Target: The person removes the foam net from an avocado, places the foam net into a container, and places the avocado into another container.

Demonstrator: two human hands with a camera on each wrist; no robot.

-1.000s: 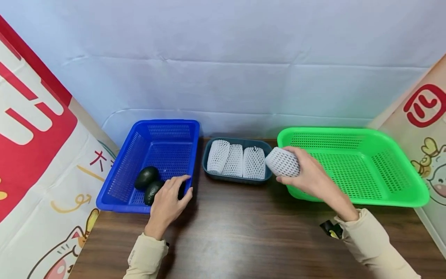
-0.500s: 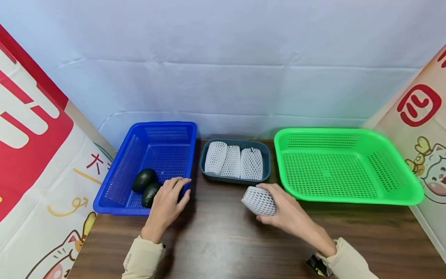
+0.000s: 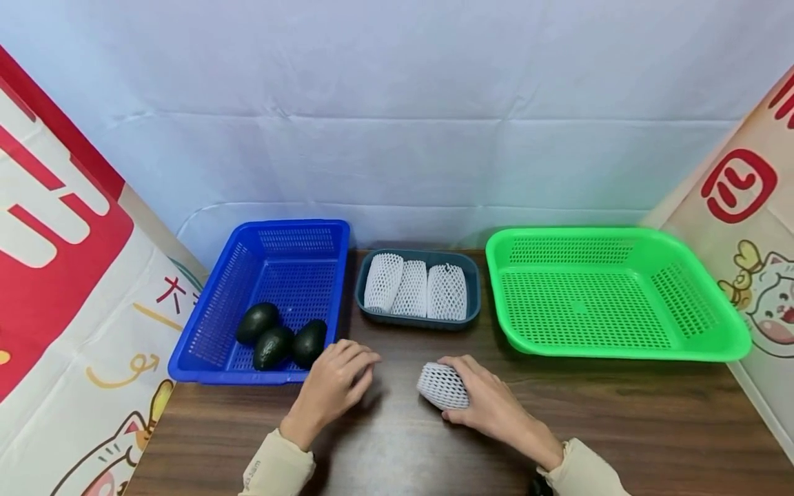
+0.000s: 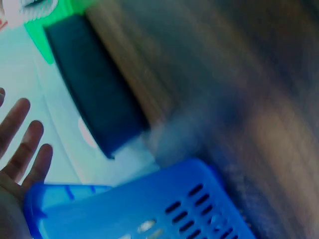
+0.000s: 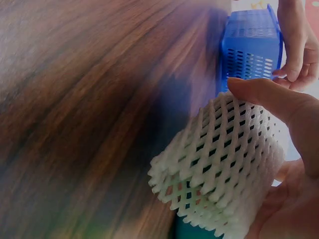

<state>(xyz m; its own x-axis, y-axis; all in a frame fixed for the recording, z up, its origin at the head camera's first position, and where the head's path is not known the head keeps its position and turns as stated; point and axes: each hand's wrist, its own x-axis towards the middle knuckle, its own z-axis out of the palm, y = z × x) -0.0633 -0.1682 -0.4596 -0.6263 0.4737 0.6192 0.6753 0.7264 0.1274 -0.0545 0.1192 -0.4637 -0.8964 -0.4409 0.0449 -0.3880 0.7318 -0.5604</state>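
Observation:
My right hand (image 3: 490, 403) grips a white foam net sleeve (image 3: 443, 386) just above the table, right of centre. In the right wrist view, the thumb lies along the top of the sleeve (image 5: 219, 154); its near end gapes and darkness shows through the mesh. My left hand (image 3: 338, 382) holds nothing and is at the near right corner of the blue basket (image 3: 205, 375). Its fingers (image 4: 22, 149) are apart in the left wrist view. Several dark avocados (image 3: 273, 348) lie inside that basket, in its near right part.
Between the baskets stands a dark blue-green tray (image 3: 422, 322) with white net sleeves (image 3: 409, 288) lying in it. A green basket (image 3: 620, 350) is at the right. Behind everything hangs a pale cloth (image 3: 397, 165), with printed panels on both sides.
My right hand has carried the sleeve from beside the green basket leftward and toward me. My left hand has come off the blue basket's corner to the right, uncovering another avocado.

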